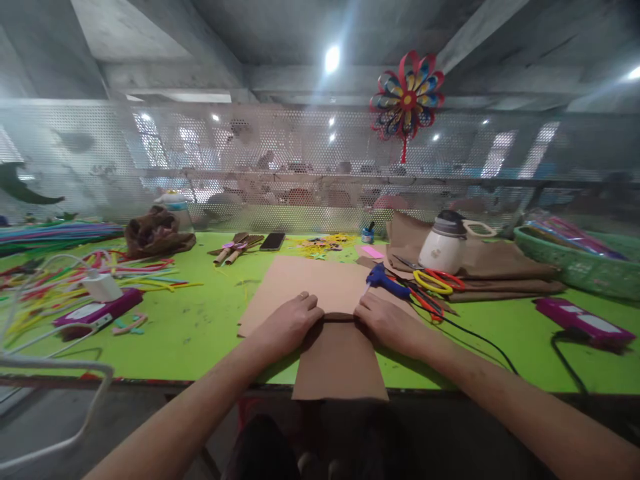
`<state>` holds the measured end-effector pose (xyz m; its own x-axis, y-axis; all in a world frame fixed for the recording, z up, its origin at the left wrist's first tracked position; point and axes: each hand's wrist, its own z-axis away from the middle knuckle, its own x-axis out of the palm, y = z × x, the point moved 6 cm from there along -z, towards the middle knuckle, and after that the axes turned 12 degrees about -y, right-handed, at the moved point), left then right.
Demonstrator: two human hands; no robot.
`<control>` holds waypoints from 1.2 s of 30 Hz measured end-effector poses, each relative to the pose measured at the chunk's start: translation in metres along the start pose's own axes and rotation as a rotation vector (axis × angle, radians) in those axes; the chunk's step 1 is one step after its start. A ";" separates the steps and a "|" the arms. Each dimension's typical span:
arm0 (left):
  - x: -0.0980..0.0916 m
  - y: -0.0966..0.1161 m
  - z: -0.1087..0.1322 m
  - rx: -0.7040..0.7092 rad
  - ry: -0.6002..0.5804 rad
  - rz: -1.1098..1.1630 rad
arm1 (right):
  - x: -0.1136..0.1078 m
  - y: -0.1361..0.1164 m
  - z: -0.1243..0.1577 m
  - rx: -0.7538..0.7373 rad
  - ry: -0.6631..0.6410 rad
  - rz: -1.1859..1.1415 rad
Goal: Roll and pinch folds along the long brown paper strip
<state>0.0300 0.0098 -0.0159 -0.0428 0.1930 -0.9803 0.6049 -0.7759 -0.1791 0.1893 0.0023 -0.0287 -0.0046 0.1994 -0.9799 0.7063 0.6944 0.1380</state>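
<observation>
A strip of brown paper (pixel 340 363) lies in front of me, its near end hanging over the table's front edge. Its far end has a narrow fold, which my left hand (pixel 295 320) pinches at the left corner. At the right corner my right hand (pixel 383 321) grips the same fold with its fingers pressed together. Beneath both hands is a larger, lighter brown sheet (pixel 295 280). Just beyond my right hand a blue glue gun (pixel 387 281) rests with its nozzle pointing toward the sheet.
Red and yellow scissors (pixel 434 281), a white bottle (pixel 443 247) and folded brown paper (pixel 505 260) are at the right, by a green basket (pixel 575 263). Purple power strips (pixel 100 312) lie at both sides. A phone (pixel 273 241) and yellow scraps (pixel 330 244) are at the back.
</observation>
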 end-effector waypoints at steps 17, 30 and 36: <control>-0.003 -0.011 -0.005 -0.069 -0.023 0.239 | 0.003 -0.003 -0.002 -0.050 0.020 0.112; -0.032 -0.026 -0.064 -0.064 -0.345 0.467 | -0.011 -0.007 -0.001 -0.012 0.222 0.214; -0.024 -0.018 -0.056 0.022 -0.426 0.695 | -0.018 -0.007 0.003 0.012 0.282 0.203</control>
<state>0.0645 0.0529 0.0155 0.0354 -0.5784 -0.8150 0.5889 -0.6468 0.4846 0.1865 -0.0081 -0.0120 -0.0572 0.5168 -0.8542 0.7209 0.6133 0.3227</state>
